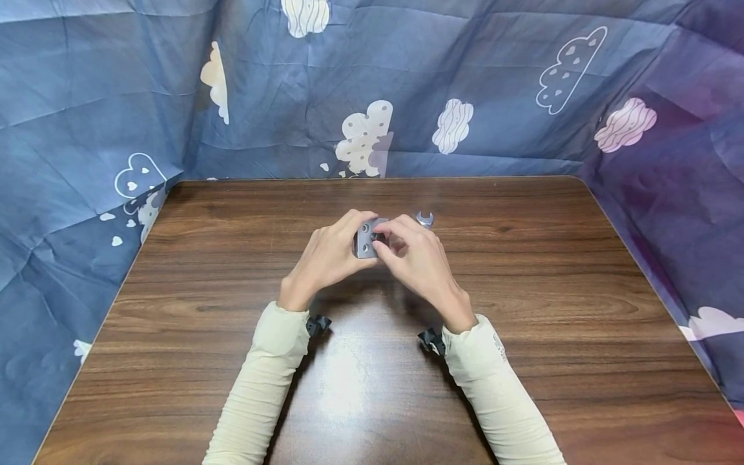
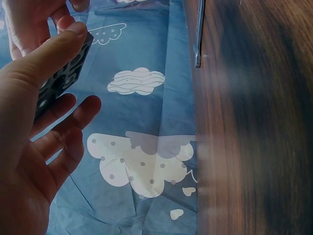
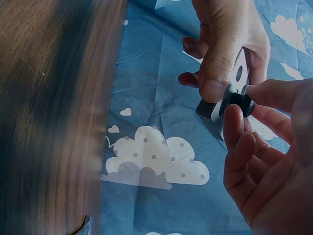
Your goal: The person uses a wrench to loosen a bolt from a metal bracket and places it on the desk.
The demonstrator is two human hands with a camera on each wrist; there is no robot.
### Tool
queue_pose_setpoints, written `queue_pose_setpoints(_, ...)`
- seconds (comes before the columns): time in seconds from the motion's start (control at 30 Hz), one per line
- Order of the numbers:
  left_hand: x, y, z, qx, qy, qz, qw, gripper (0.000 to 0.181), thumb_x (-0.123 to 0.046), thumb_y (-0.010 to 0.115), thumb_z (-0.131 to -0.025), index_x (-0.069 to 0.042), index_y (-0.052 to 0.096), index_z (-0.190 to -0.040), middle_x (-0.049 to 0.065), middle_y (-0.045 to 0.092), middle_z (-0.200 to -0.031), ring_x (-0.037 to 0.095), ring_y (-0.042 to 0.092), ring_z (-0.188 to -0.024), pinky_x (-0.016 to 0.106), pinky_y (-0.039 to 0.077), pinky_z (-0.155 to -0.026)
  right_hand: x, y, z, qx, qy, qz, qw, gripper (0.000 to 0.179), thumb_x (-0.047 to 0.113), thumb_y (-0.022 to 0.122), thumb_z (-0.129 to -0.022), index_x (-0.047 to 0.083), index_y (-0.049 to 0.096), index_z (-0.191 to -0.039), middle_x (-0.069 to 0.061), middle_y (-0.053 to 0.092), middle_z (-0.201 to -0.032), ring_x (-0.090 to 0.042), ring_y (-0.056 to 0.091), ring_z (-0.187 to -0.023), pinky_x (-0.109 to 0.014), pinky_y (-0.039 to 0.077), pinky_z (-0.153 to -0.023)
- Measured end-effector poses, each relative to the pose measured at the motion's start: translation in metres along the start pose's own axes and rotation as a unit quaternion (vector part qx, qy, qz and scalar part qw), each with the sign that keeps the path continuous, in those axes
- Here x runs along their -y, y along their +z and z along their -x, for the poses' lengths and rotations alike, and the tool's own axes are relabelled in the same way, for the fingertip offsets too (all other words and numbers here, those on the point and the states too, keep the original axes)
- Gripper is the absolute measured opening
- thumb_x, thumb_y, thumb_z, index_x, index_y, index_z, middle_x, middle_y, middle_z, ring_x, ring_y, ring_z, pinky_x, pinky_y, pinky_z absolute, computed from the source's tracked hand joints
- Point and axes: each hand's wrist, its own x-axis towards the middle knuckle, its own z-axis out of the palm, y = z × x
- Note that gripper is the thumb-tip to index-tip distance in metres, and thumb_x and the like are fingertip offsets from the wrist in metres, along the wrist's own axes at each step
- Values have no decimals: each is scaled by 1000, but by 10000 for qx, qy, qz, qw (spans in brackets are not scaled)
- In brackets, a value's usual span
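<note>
Fingers (image 3: pixel 234 120) of the right hand (image 1: pixel 421 258) are pinching a dark round piece (image 3: pixel 243 103) at the face of a grey block (image 1: pixel 365 238); those of the left hand (image 1: pixel 328 252) are gripping that block by its edges, some hanging loosely apart below it. Blue cloth (image 1: pixel 261 97), cloud-printed, is hanging behind and to both sides, shading to purple at far right. Brown wood-grain table (image 1: pixel 203 290) is spreading beneath, catching glare between the forearms. Pale sleeves (image 1: pixel 256 387) are covering both arms; small black devices (image 1: pixel 318 325) are sitting at the inner wrists. Hands are meeting over the table's middle, and between them the block is being held up, face tilting toward the head camera, two round holes showing. Open-ended wrench (image 1: pixel 425 220) is lying on the table just beyond the right hand, partly hidden. Dark piece is touching the block; whether it is sitting inside a hole, cannot tell.
</note>
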Motion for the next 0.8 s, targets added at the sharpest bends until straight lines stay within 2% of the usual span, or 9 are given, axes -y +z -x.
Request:
queue_pose_setpoints(0.3, 1, 1, 0, -3, 9, 13, 10000, 61, -37, 83, -76, -15, 58, -128, -2, 62, -109, 14, 58, -70, 34, 50, -58, -1, -1, 0, 88, -72, 20, 9999, 22, 12, 73, -86, 10, 73, -109, -3, 65, -96, -13, 63, -75, -33, 52, -70)
queue_pose_setpoints(0.43, 1, 1, 0, 9, -6, 10, 10000, 63, -36, 84, -75, -14, 57, -128, -1, 63, -109, 15, 59, -70, 35, 50, -57, -1, -2, -1, 101, -11, 12, 9999, 27, 17, 75, -87, 10, 71, -113, -2, 64, -96, -12, 61, -74, -32, 50, -67)
queue_pose_setpoints(0.53, 1, 1, 0, -9, -10, 34, 10000, 63, -35, 85, -74, -14, 57, -127, -1, 63, -110, 16, 60, -70, 35, 51, -57, -1, -2, -1, 7, 125, 3, 9999, 30, 23, 75, -88, 11, 70, -115, -2, 64, -96, -13, 60, -73, -36, 51, -67)
queue_pose_setpoints(0.67, 1, 2, -1, -74, -5, 82, 9999, 65, -36, 87, -73, -14, 58, -127, -1, 63, -110, 15, 61, -71, 35, 51, -58, -1, -2, -2, -147, 371, -5, 9992, 27, 26, 73, -89, 9, 70, -110, -2, 67, -91, -14, 62, -72, -39, 53, -67)
queue_pose_setpoints(0.8, 0, 2, -1, -77, 0, 97, 9999, 65, -39, 86, -73, -15, 58, -127, -1, 63, -112, 16, 61, -72, 35, 51, -59, 0, -2, -3, -169, 553, 48, 9983, 21, 26, 74, -89, 9, 71, -101, -1, 68, -82, -13, 63, -69, -33, 52, -65)
